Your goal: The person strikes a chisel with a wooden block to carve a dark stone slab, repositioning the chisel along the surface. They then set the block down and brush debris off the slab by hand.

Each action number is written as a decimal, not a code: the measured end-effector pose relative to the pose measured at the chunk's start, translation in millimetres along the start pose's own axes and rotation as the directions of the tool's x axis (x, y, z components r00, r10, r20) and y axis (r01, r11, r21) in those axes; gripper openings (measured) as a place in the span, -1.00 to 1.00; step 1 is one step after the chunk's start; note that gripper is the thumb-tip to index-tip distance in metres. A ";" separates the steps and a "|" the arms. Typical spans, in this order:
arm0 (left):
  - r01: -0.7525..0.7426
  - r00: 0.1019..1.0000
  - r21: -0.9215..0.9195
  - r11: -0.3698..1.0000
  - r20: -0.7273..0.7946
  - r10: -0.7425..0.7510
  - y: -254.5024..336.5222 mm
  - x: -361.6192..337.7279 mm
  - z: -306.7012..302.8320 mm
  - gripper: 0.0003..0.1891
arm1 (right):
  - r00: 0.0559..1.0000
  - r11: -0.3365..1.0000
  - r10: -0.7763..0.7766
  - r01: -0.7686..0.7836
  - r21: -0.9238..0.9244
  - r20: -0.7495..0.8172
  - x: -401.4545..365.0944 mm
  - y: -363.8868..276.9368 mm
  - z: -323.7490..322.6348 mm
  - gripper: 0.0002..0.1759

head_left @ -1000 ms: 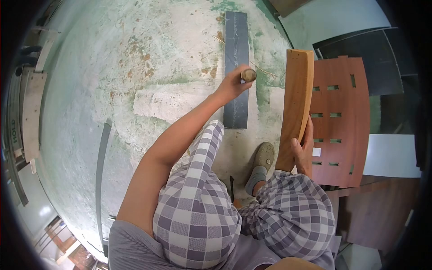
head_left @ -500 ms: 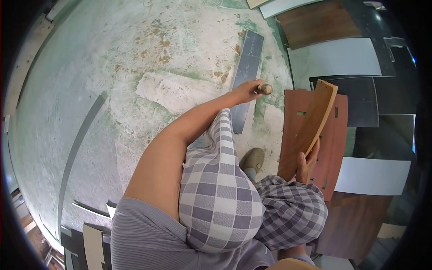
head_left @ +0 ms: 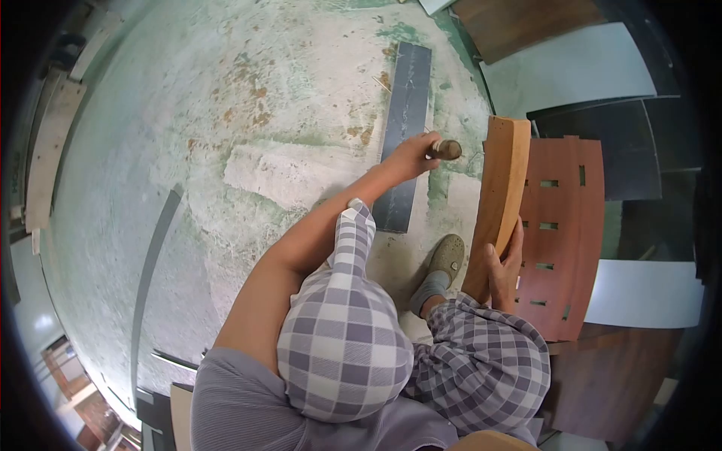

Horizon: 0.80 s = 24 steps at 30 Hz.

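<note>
My left hand [head_left: 412, 159] reaches forward over a long dark grey strip [head_left: 410, 98] on the floor. It is closed around a round, brownish tool handle [head_left: 447, 150], seen nearly end-on; the rest of the tool is hidden. On the other side, my right hand [head_left: 508, 264] grips the lower part of a thick, slightly curved wooden board [head_left: 502, 173], thumb on the near face. That board stands tilted on its edge beside a reddish-brown panel [head_left: 564, 233] with several rectangular slots. Checked cloth covers my knees [head_left: 342, 338], and a clog [head_left: 448, 255] shows between the two hands.
Dark, white and wood-grain panels [head_left: 575, 64] lie along the right side. A white panel [head_left: 639, 293] is just beyond the slotted one. To the left, a long grey strip [head_left: 154, 263] rests on the stained floor [head_left: 278, 105]. Planks [head_left: 56, 150] stand at the far left.
The wooden board has swung left and turned in my right hand, uncovering more of the slotted panel. My left hand still holds the handle at nearly the same place. The view has shifted slightly.
</note>
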<state>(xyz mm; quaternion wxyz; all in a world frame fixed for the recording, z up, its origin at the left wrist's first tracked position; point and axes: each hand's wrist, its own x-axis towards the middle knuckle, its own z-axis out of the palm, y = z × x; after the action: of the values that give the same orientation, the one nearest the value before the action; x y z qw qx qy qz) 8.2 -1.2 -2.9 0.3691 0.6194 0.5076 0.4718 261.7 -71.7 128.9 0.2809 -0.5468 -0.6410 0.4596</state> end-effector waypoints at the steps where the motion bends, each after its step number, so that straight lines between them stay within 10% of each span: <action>1: 0.073 0.996 -0.018 0.997 0.052 -0.072 -4.6 6.4 -5.6 -0.68 | 1.000 1.000 0.016 -0.016 0.014 -0.011 1.5 2.7 0.3 -0.11; 7: 0.414 0.897 0.011 0.910 0.162 -0.410 13.1 26.1 -35.9 -0.66 | 0.993 0.999 0.031 -0.027 -0.041 0.111 31.8 -0.7 -8.1 -0.10; 19: -0.157 0.861 0.146 0.977 0.505 0.063 -15.9 44.8 -33.6 -0.71 | 0.886 0.911 -0.126 0.281 -0.301 0.445 117.6 -89.7 -21.0 -0.11; 24: 0.059 0.791 0.187 0.981 0.590 -0.160 1.9 75.0 -30.4 -0.69 | 0.912 0.888 -0.258 0.354 -0.294 0.319 122.1 -57.7 -23.7 -0.08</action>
<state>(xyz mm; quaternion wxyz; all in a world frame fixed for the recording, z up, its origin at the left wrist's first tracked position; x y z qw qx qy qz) -17.4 71.0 23.2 0.4874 0.7339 0.4348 0.1863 226.9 53.3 173.1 0.1598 -0.4104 -0.8226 0.3596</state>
